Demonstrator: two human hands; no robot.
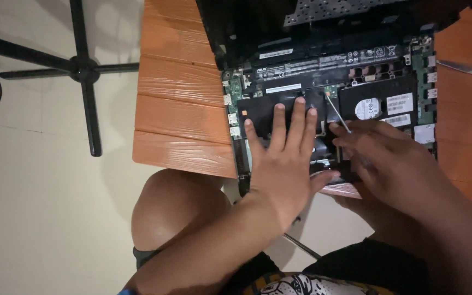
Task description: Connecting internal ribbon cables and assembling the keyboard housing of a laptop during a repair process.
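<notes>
dim, warm | soft shadows left | hands slightly blurred — perhaps motion

Opened laptop [323, 87], base cover off, green board and black battery exposed, lying flat on orange table edge. Round silver-labelled drive at 3 o'clock of battery. Thin screwdriver [336, 112], tilted, tip toward 11 o'clock, shaft over battery's right end.

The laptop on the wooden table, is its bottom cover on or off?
Off. The laptop shows its bare green circuit board and round-labelled drive, while the left hand presses flat on the black battery.
</notes>
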